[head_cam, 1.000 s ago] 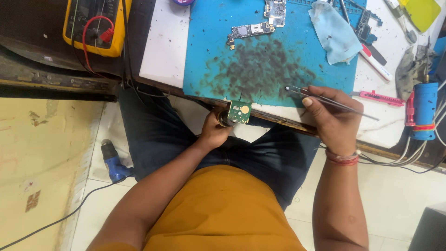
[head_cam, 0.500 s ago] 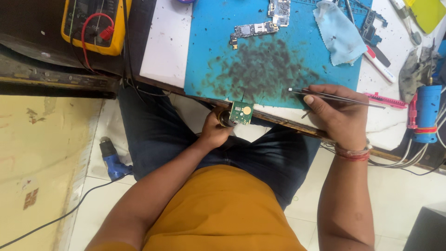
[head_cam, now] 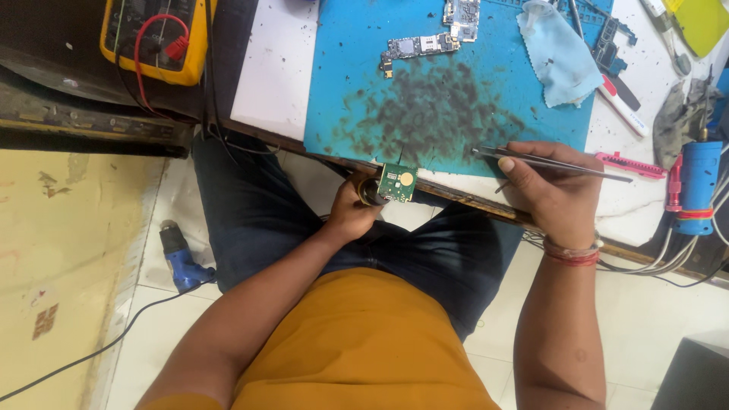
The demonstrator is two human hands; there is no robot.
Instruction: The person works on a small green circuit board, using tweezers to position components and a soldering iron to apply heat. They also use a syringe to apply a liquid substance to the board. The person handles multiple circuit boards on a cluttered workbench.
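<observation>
Workbench seen from above: white tabletop with a blue mat laid on it, mat heavily smudged dark in the middle. Person sat at the near edge, orange shirt, dark jeans, tiled floor under the chair.

Left hand was below the table edge, fingers curled shut around a small dark round object; can't tell what it was. A small green circuit board sat just above that fist, right at the front edge of the mat, tilted slightly, with a round gold pad on it. Couldn't tell whether the fingertips pinched the board itself or only touched it.

Right hand rested on the mat's near right corner, thumb and fingers closed on metal tweezers. Tweezers lay nearly flat, tips pointing left onto the mat, well apart from the green board.

Rest of bench: two more phone boards at the far side of the mat, pale blue cloth on its right end, pink tool just right of the tweezers, blue cylinder at the far right, yellow multimeter with a red lead on the left. Blue tool with a cable lay on the floor.
</observation>
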